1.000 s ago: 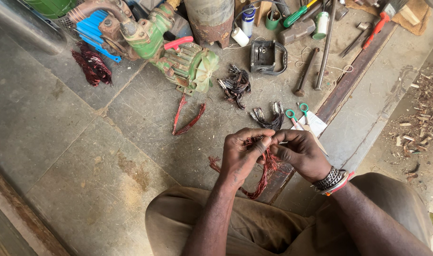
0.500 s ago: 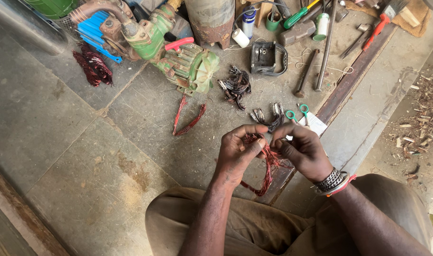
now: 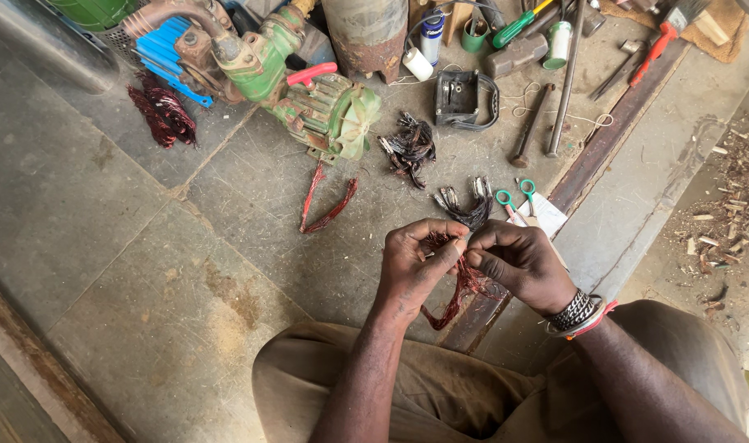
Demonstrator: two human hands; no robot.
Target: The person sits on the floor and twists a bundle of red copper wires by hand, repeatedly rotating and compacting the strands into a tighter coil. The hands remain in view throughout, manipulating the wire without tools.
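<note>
My left hand (image 3: pixel 414 267) and my right hand (image 3: pixel 518 261) meet over my knees, both pinching a bundle of reddish copper winding wire (image 3: pixel 459 287). The wire's loop hangs down between my hands toward the floor. My right wrist wears several bracelets (image 3: pixel 578 314). Just beyond my fingers lie a dark burnt wire coil (image 3: pixel 466 207) and green-handled scissors (image 3: pixel 516 195) on a white cloth.
A green electric motor pump (image 3: pixel 313 98) lies on the concrete floor ahead. Near it are a loose red wire loop (image 3: pixel 325 203), a blackened wire clump (image 3: pixel 409 148), dark red coils (image 3: pixel 163 111), a black casing (image 3: pixel 460 100), hammers, tins and hand tools (image 3: pixel 555 57).
My hands have risen slightly and drawn closer together on the copper wire bundle. The hanging loop has shifted a little. Nothing else on the floor has moved.
</note>
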